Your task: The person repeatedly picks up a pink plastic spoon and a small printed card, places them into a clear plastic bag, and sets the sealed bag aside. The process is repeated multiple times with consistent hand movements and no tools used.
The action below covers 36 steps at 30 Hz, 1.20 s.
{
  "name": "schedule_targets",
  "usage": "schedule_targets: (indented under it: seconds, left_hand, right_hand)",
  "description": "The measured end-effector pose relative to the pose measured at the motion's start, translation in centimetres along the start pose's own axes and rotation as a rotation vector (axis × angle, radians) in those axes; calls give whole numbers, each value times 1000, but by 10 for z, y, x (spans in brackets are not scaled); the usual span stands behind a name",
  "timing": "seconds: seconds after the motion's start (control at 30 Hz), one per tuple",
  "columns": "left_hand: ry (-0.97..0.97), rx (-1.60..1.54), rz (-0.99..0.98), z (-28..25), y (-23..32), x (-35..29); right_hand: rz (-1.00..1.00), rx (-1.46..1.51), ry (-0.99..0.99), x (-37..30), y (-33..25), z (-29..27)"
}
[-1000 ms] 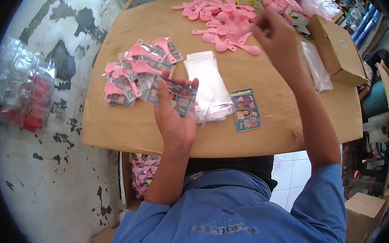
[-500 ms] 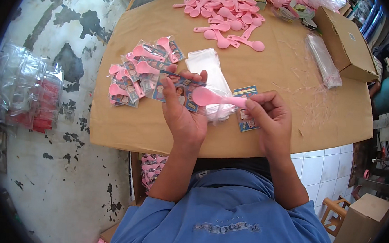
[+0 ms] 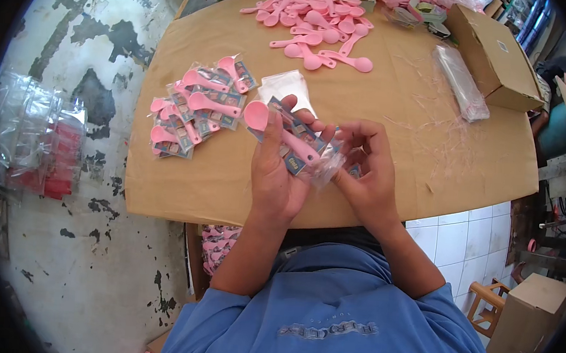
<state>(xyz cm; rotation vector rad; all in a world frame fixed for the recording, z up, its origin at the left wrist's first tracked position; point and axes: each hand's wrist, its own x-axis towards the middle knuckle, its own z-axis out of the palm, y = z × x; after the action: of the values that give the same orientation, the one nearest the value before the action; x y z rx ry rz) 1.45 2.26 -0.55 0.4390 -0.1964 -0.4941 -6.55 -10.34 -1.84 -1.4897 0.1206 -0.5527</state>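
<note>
My left hand point(image 3: 277, 179) is closed around a pink measuring spoon point(image 3: 256, 115) and a blue printed card point(image 3: 295, 163), the spoon lying over the card. Its bowl points up and left past my thumb, and its handle slants down to the right. Clear plastic bag film point(image 3: 326, 166) bunches at the handle end, where the fingers of my right hand point(image 3: 369, 176) pinch it. Beyond my hands lies a stack of clear bags point(image 3: 288, 90), partly covered. To the left sits a pile of bagged spoons with cards point(image 3: 214, 105).
Many loose pink spoons point(image 3: 311, 60) are heaped at the table's far side. A bundle of clear bags point(image 3: 461, 83) and a cardboard box point(image 3: 495, 53) lie at the right, near scattered pink strands point(image 3: 445, 132). Below the front edge is a box of bagged spoons point(image 3: 219, 244).
The spoon has gone from my right hand onto the card in my left hand and turned, handle now toward the right. My right hand has moved left to the bag film.
</note>
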Motion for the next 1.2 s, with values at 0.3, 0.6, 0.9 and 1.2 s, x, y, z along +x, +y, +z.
schedule_targets:
  seconds: [0.3, 0.6, 0.9, 1.2]
  left_hand:
    - [56, -13, -149, -2, 29, 9]
    - [17, 88, -341, 16, 14, -1]
    - [-71, 425, -108, 8, 26, -2]
    - [-16, 735, -62, 16, 15, -10]
  right_hand:
    - [-569, -101, -505, 23, -29, -50]
    - [-791, -661, -344, 36, -26, -19]
    - [-191, -258, -198, 32, -45, -33]
    - [-51, -247, -12, 31, -28, -26]
